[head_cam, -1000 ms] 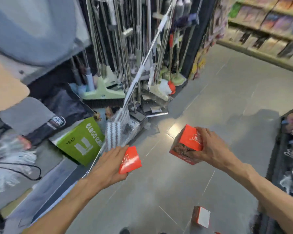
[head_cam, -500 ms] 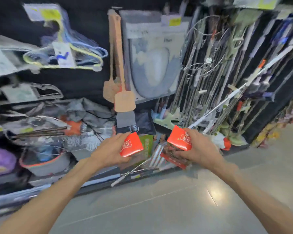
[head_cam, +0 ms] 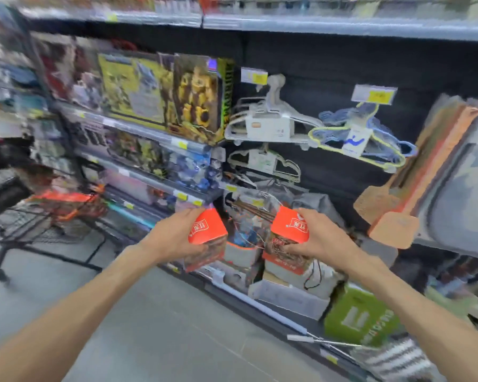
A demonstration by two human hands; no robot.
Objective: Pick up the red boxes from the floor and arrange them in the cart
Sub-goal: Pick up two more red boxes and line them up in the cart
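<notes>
I carry two red boxes at chest height in front of the store shelves. My left hand (head_cam: 174, 235) grips one red box (head_cam: 208, 230) from its left side. My right hand (head_cam: 319, 238) grips the other red box (head_cam: 290, 226) from its right side, fingers curled under its printed front. A black wire cart (head_cam: 20, 224) stands on the floor at the far left, with red packages (head_cam: 64, 199) lying inside it. The view is blurred by motion.
Shelves of toy boxes (head_cam: 177, 100) and hangers (head_cam: 273, 122) fill the wall ahead. A green carton (head_cam: 362, 318) and a mop head (head_cam: 398, 357) sit low on the right. Grey floor (head_cam: 163, 334) lies open between me and the cart.
The view has swung left from the broom rack to the toy shelves, and the cart has come into sight at the left. Both hands still hold their boxes.
</notes>
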